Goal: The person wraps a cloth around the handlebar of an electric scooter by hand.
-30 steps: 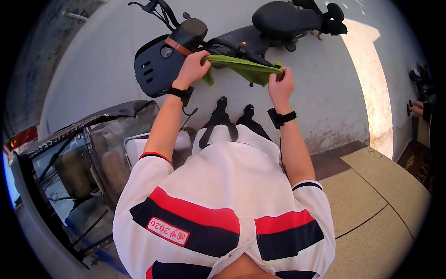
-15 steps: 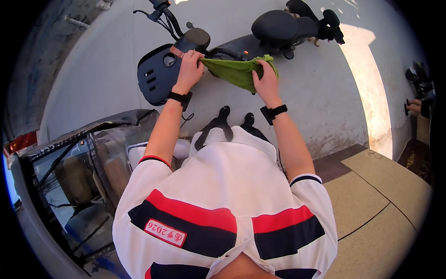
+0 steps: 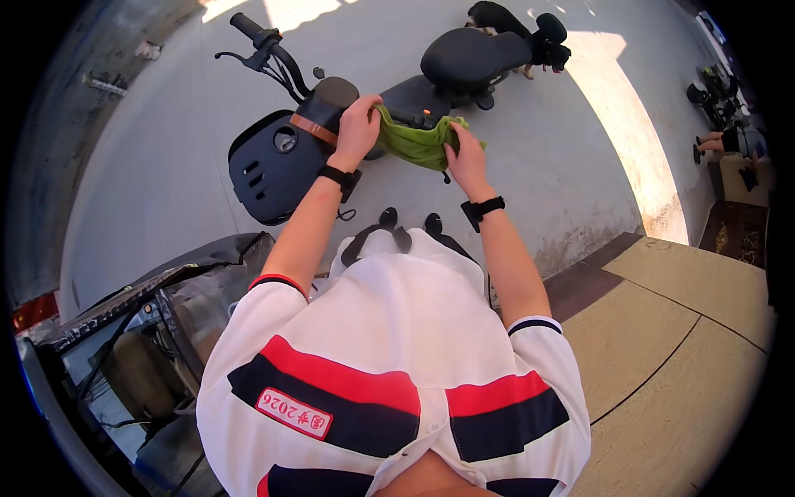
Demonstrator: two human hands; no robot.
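Note:
A green cloth (image 3: 411, 144) sags between my two hands in front of an electric scooter. My left hand (image 3: 358, 130) pinches its left end, close to the scooter's dark round headlight housing (image 3: 335, 98) with a brown band. The right end is bunched up in my right hand (image 3: 466, 161), near the far handlebar grip. To the left of my left hand is the scooter's dark front panel (image 3: 273, 170), with a round hole and slots. The scooter's black seat (image 3: 472, 62) lies farther back.
A dog (image 3: 497, 18) stands behind the scooter. At left a vehicle with a clear cover (image 3: 195, 290) is close to my side. A tan tiled ledge (image 3: 662, 340) lies at right. Another person's legs (image 3: 710, 144) show at the far right.
The cloth has gone from stretched taut to sagging as my hands came closer together. The view has shifted, so the scooter sits lower and further left.

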